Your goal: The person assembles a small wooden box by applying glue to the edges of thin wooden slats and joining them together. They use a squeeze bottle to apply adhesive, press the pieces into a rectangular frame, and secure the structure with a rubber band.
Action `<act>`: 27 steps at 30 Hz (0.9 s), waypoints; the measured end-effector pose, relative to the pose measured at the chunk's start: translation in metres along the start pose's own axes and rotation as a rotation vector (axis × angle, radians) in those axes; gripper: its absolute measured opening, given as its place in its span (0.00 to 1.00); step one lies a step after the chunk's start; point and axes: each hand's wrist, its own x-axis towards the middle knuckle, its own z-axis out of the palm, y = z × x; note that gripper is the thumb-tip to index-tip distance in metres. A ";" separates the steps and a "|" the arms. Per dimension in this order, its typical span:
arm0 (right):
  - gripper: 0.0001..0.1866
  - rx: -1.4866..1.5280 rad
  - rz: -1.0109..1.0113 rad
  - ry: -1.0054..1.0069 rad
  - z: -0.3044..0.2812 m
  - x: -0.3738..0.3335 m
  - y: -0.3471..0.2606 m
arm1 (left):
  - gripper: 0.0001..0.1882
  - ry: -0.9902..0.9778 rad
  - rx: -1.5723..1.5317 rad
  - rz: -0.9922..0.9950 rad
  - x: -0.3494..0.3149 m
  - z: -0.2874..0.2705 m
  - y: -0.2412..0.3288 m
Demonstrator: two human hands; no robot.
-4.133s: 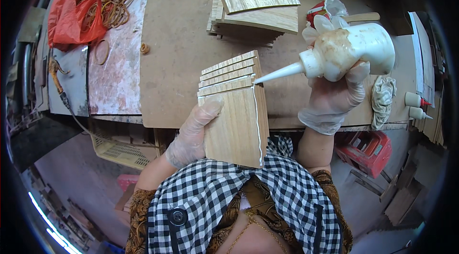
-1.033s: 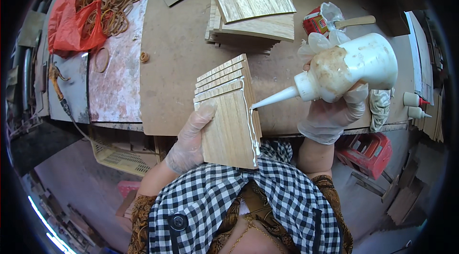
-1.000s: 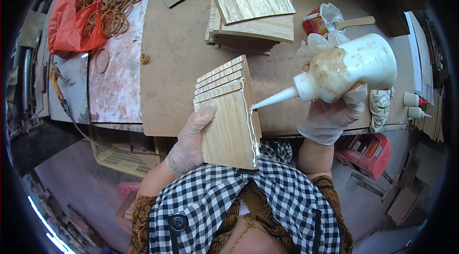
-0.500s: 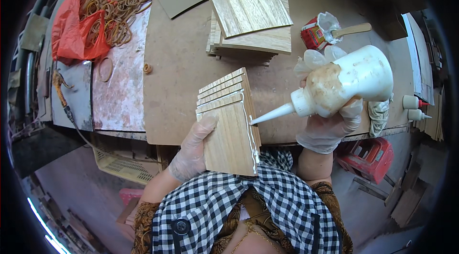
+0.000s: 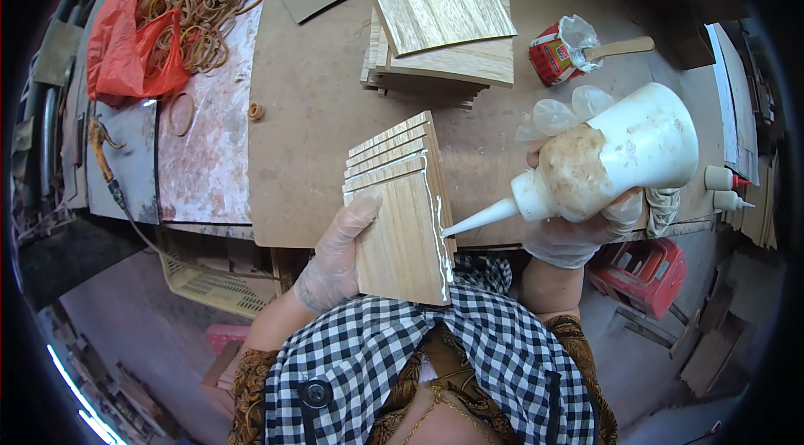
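Observation:
My left hand (image 5: 335,257), in a clear glove, grips a fanned stack of thin wooden boards (image 5: 394,231) tilted in front of my chest. White glue (image 5: 436,223) runs in lines along the right edges of the boards. My right hand (image 5: 586,223), also gloved, is wrapped round a white squeeze bottle (image 5: 641,139) with brown stains. The bottle lies nearly sideways, its pointed nozzle (image 5: 481,217) aimed left with the tip at the glued edge. The far ends of the boards are stepped, showing several layers.
More wooden boards (image 5: 440,5) are piled at the back of the table (image 5: 318,152). Right of them stands a red tub (image 5: 554,56) with a wooden stick. Rubber bands (image 5: 222,10) spill from a red plastic bag (image 5: 117,51). Small bottles (image 5: 722,179) and a red stool (image 5: 645,273) are at right.
The nozzle tip has moved down along the board edge toward me, and the bottle has shifted slightly right. My left hand still holds the boards, nearly unmoved.

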 end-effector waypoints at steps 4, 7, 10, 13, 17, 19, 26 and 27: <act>0.49 0.210 0.049 0.071 -0.002 0.005 0.008 | 0.31 -0.003 0.003 -0.005 -0.001 0.003 0.001; 0.48 0.278 0.056 0.073 -0.001 0.009 0.008 | 0.31 -0.007 0.013 0.003 -0.002 0.002 0.001; 0.48 0.240 0.066 0.052 -0.005 0.010 0.007 | 0.32 -0.008 0.008 -0.005 -0.002 -0.002 0.001; 0.47 0.223 0.057 0.046 -0.004 0.010 0.007 | 0.33 0.001 0.009 -0.004 -0.001 -0.003 0.000; 0.48 0.169 0.038 0.025 0.001 0.009 0.003 | 0.35 0.008 0.028 0.004 -0.002 -0.001 0.000; 0.48 0.143 0.016 0.007 0.006 0.008 0.002 | 0.35 -0.012 0.040 -0.003 -0.001 -0.004 0.000; 0.47 0.154 0.009 -0.039 0.001 0.012 0.003 | 0.36 -0.003 0.051 -0.012 -0.001 -0.002 0.001; 0.47 0.177 0.010 -0.048 0.001 0.014 0.004 | 0.36 -0.016 0.042 -0.016 0.000 -0.003 0.001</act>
